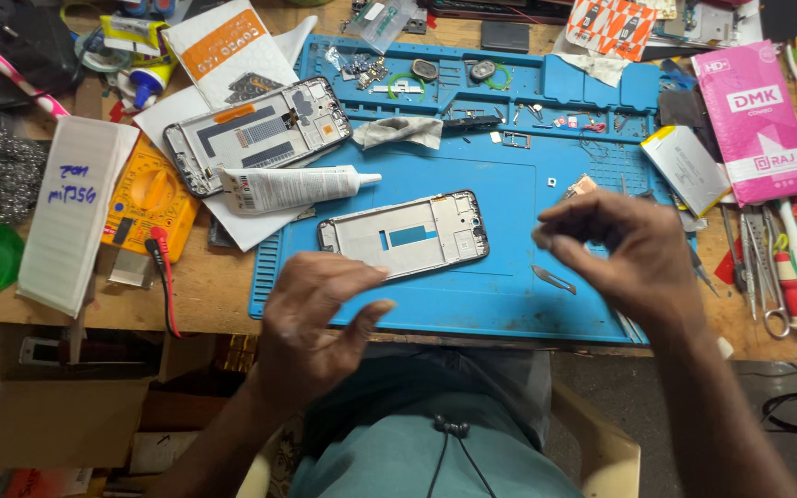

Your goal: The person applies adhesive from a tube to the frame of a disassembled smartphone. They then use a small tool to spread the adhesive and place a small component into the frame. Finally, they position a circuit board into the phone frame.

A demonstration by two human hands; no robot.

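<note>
Neither hand holds anything that shows. The left hand (320,318) hangs low in the frame, left of centre, fingers spread and loosely curled, its fingertips just over the near left corner of the frame (404,234), a phone middle frame lying flat at the centre of the picture. Whether they touch it cannot be told. The right hand (624,254) hovers right of centre, fingers bent and bunched toward the thumb; if something tiny sits in that pinch, it is too small to see.

The frame rests on a blue mat (472,295) that fills the middle of the bench. A blade (553,279) lies on the mat just under the right hand, between it and the frame. A white glue tube (292,187) lies above and left of the frame, its nozzle pointing right. Further up and left, a second phone body (255,134) lies tilted, half on white paper. A grey cloth (400,131) sits just right of it, near the mat's trays of small parts.

A yellow multimeter (145,198) lies at the left, its red lead trailing down over the bench edge. A pink box (756,120) stands at the upper right, with tweezers and scissors (772,277) laid out below it.
</note>
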